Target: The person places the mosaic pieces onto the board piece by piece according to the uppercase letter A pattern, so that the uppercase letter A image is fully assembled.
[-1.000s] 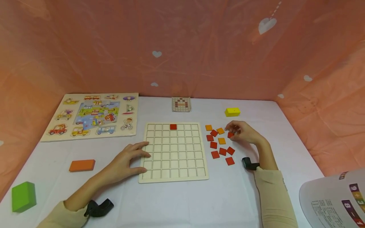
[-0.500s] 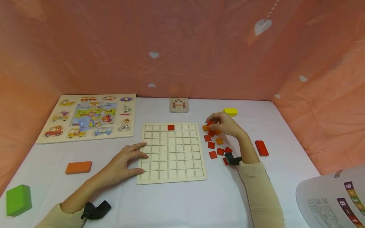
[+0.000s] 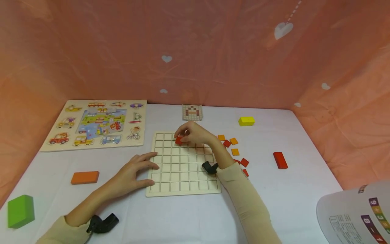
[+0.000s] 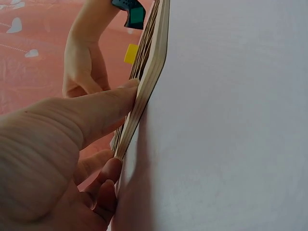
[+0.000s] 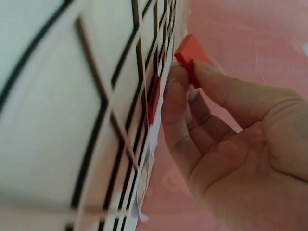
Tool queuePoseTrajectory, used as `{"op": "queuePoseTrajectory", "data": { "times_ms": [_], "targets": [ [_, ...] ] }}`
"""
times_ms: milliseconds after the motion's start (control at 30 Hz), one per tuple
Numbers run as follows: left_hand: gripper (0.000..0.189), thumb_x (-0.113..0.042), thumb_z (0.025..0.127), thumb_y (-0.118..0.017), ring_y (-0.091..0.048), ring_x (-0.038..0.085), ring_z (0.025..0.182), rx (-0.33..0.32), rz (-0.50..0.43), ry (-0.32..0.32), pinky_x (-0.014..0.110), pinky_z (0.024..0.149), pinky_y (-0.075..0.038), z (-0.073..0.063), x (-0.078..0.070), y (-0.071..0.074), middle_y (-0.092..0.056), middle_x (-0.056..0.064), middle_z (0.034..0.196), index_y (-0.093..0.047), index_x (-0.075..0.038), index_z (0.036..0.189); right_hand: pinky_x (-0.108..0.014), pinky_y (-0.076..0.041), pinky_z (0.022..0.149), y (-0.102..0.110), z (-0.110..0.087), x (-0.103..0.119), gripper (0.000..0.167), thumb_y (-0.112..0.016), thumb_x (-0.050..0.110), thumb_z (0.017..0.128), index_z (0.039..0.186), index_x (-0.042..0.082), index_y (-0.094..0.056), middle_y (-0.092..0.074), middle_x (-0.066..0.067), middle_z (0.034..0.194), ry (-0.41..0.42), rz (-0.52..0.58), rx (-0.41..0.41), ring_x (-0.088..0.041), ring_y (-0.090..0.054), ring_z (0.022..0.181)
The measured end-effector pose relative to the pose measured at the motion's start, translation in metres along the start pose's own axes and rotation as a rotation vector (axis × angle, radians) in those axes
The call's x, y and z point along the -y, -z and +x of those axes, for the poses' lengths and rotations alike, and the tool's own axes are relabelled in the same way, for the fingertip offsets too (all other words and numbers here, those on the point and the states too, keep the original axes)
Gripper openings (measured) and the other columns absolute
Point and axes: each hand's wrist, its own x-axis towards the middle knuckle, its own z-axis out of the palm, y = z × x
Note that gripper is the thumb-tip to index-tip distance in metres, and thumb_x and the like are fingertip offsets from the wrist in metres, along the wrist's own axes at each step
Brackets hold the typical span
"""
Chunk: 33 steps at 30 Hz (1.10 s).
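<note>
A pale wooden grid board (image 3: 175, 177) lies in the middle of the table. Over its top rows, my right hand (image 3: 196, 133) pinches a red square tile (image 3: 178, 140) between thumb and fingers. The right wrist view shows that tile (image 5: 191, 52) tilted and apart from the board, with another red tile (image 5: 154, 102) set in a cell below. My left hand (image 3: 129, 174) rests at the board's left edge, its fingers spread. In the left wrist view, the thumb (image 4: 103, 108) touches the board's side (image 4: 153, 67).
Loose red and orange tiles (image 3: 235, 151) lie right of the board, partly behind the right forearm. A small pattern card (image 3: 192, 113) stands behind it. A picture puzzle (image 3: 103, 123), an orange block (image 3: 85, 177), green block (image 3: 20, 211), yellow block (image 3: 246, 121) and red block (image 3: 280, 160) surround it.
My right hand has carried the red tile from the loose tiles on the right leftward over the board's top rows. The left hand has stayed at the board's edge.
</note>
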Motion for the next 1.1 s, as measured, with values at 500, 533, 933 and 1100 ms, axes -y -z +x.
{"op": "queuePoseTrajectory", "data": {
  "times_ms": [500, 533, 933, 1100],
  "targets": [
    [0.036, -0.028, 0.081, -0.084, -0.046, 0.033, 0.126, -0.01, 0.002, -0.01, 0.058, 0.099, -0.04, -0.001, 0.003, -0.001, -0.045, 0.012, 0.15, -0.071, -0.018, 0.112, -0.023, -0.049, 0.073, -0.014, 0.01, 0.008, 0.015, -0.066, -0.01, 0.089, 0.102, -0.004, -0.072, -0.067, -0.013, 0.089, -0.039, -0.036, 0.02, -0.017, -0.057, 0.081],
    [0.036, -0.028, 0.081, -0.084, -0.046, 0.033, 0.126, -0.01, 0.002, -0.011, 0.058, 0.099, -0.04, -0.001, 0.003, -0.001, -0.046, 0.012, 0.15, -0.071, -0.018, 0.112, -0.023, -0.048, 0.072, -0.014, 0.01, 0.008, 0.015, -0.066, -0.009, 0.09, 0.102, -0.003, -0.073, -0.068, -0.012, 0.089, -0.039, -0.039, 0.017, -0.016, -0.058, 0.081],
    [0.036, -0.025, 0.079, -0.085, -0.044, 0.034, 0.129, -0.009, 0.006, -0.005, 0.059, 0.1, -0.039, -0.001, 0.004, -0.001, -0.044, 0.012, 0.151, -0.071, -0.017, 0.112, -0.024, -0.05, 0.075, -0.012, 0.006, 0.008, 0.017, -0.062, -0.002, 0.095, 0.109, -0.005, -0.071, -0.072, -0.014, 0.1, -0.027, -0.039, -0.041, -0.017, -0.064, 0.084],
    [0.038, -0.023, 0.078, -0.086, -0.041, 0.035, 0.134, 0.0, 0.0, -0.001, 0.059, 0.103, -0.038, 0.001, 0.005, -0.003, -0.043, 0.011, 0.153, -0.071, -0.017, 0.112, -0.028, -0.052, 0.077, 0.006, -0.013, 0.0, 0.023, -0.064, -0.001, 0.094, 0.117, -0.006, -0.068, -0.07, -0.016, 0.105, 0.0, 0.01, -0.077, -0.022, -0.065, 0.09]
  ]
}}
